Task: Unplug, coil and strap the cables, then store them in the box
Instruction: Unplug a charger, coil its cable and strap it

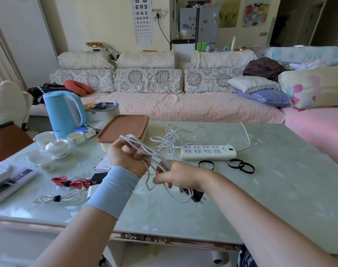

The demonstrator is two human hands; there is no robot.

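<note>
Above the pale green glass table [260,189], the fingers of the left hand [125,157] are curled tightly round several loops of a white cable [158,157], which fan out above and below the fist. The right hand [175,176], slightly blurred, has its fingers bent and pinching the strands where they trail down toward a black charger plug [197,195] just under that hand. A light blue sleeve [114,189] covers the left wrist. Beyond the hands lie a tangle of loose white cable [174,139] and a cream power strip [208,152] with no plugs in its sockets, and black straps [241,166] sit just in front of the strip. The box [123,128], its brown lid on, stands behind the left hand. A strapped red cable [71,183] and a strapped white cable [58,198] rest near the table's left edge.
</note>
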